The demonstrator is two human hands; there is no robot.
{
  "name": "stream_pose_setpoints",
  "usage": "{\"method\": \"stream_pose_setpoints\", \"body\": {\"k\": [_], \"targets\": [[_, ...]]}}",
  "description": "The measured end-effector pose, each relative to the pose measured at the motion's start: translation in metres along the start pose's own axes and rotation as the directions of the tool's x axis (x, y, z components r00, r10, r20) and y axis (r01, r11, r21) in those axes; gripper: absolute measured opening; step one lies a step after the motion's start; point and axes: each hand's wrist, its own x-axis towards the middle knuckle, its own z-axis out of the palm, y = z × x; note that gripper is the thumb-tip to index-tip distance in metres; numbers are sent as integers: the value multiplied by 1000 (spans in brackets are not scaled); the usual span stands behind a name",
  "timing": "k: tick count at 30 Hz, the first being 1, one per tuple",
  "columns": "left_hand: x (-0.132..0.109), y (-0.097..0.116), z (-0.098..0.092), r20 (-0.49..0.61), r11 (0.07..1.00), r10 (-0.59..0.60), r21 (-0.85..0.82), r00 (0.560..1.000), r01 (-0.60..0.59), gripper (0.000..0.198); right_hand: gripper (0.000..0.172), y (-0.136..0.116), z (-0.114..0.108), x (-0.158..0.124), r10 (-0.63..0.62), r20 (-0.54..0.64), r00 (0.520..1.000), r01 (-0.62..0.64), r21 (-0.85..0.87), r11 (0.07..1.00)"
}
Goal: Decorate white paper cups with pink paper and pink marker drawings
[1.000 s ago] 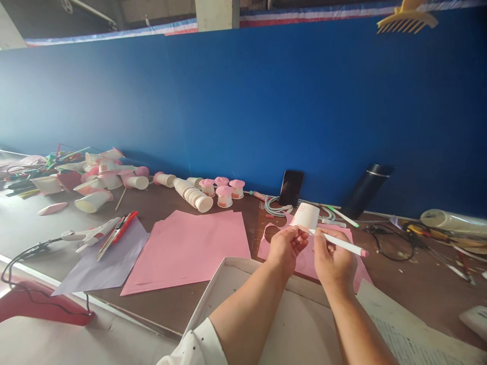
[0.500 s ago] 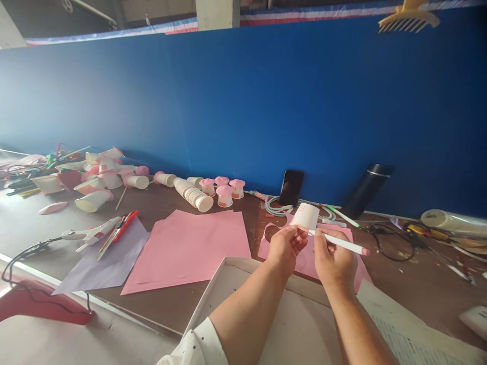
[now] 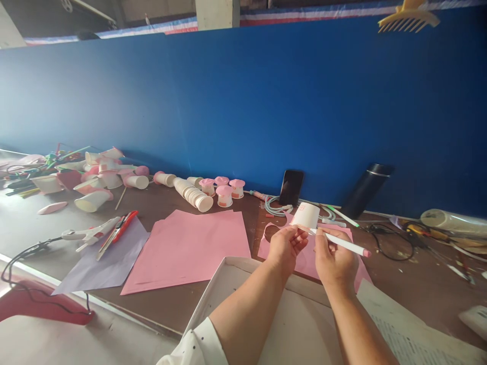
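My left hand (image 3: 285,247) pinches the rim of a white paper cup (image 3: 306,216), which is held upside down and slightly tilted. Small pink markings show on the cup's side. In my right hand (image 3: 335,257) is a white marker pen (image 3: 348,244) with a pink end, its tip pointing left at the cup near the rim. Whether the tip touches the cup I cannot tell. Beneath both hands lies a pink sheet with cut-outs (image 3: 359,268). An open white box lid (image 3: 224,271) sits under my forearms.
Several pink-roofed cups (image 3: 224,196) stand behind a stack of paper cups (image 3: 193,194). Pink paper (image 3: 194,248), a glue gun (image 3: 91,234) and a red cutter (image 3: 117,233) lie to the left. A phone (image 3: 291,187) and a black bottle (image 3: 367,190) lean against the blue partition (image 3: 243,106).
My right hand and the marker have shifted very slightly to the right. The pink marking on the cup looks fuller. My left hand stays in place.
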Motion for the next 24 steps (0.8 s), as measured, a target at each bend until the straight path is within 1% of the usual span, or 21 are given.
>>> {"method": "stream_pose_setpoints", "body": {"k": [5,8,13,20,24], "targets": [[0,0,0,14,1000,8,16,1000,-8,10,29,1,1,0,-2,28,1000,2,9,1000],[0,-1,-2,36,1000,8,19,999,-9,11,29,1,2,-1,-27,54,998,26,14,1000],[1,-2,-3,53,1000,11,20,999,-12,12,28,3,2,-2,-63,44,997,62,13,998],[1,1,-1,7,1000,8,17,1000,-8,13,28,1,1,-1,5,17,1000,-5,31,999],[2,2,0,-2,1000,-5,14,1000,5,13,27,-1,1,-1,19,10,1000,-19,50,999]]}}
